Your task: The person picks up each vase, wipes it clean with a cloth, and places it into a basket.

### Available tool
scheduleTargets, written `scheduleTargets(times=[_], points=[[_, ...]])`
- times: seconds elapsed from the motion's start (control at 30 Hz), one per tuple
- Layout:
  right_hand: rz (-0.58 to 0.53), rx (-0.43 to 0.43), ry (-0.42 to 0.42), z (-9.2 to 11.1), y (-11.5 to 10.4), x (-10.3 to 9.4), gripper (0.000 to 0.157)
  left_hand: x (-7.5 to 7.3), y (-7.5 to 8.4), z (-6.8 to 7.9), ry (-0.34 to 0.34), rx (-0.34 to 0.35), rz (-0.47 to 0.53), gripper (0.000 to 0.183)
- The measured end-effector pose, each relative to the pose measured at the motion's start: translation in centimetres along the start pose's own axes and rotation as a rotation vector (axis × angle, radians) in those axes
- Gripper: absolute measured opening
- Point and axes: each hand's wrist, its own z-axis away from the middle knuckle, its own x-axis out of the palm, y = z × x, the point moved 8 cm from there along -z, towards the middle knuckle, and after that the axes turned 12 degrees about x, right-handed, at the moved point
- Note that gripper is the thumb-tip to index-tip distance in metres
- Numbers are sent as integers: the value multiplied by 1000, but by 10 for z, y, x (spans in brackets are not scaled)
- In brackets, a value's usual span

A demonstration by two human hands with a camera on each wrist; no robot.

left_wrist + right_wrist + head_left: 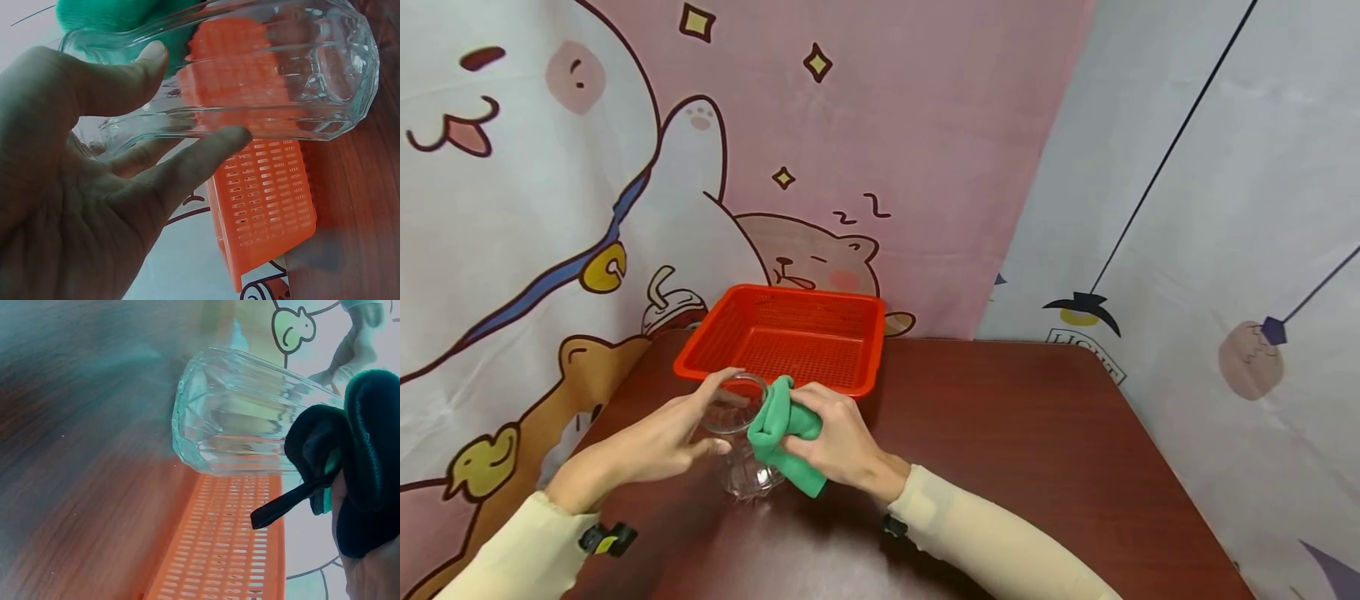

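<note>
A clear, faceted glass vase (747,467) stands over the table with its round mouth up. My left hand (673,433) holds it at the neck, thumb on the near side and fingers around the far side, some seen through the glass in the left wrist view. My right hand (842,437) grips a folded green cloth (786,429) beside the vase's rim. The cloth overlaps the rim in the head view; whether it presses on the glass I cannot tell. In the right wrist view the cloth (372,444) looks dark and hides the vase's mouth.
A red plastic basket (877,342) with perforated sides sits at the back left of the brown table (1000,433), just beyond the hands. Behind the table hangs a printed cartoon curtain (925,150).
</note>
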Motion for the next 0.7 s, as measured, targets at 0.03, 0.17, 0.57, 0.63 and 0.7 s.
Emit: scheduleTargets(times=[0.03,0.17,0.57,0.63,0.7], points=[[-11,-4,10,0,0,-2,53,0,0,0,1,3,2,101],[-48,-2,25,1,-1,-4,54,1,0,0,9,8,-11,101],[-102,33,16,2,4,9,44,0,2,0,13,40,27,98],[-102,32,17,2,4,10,43,0,2,0,12,37,29,98],[-99,28,20,3,4,10,42,1,2,-1,11,39,23,98]])
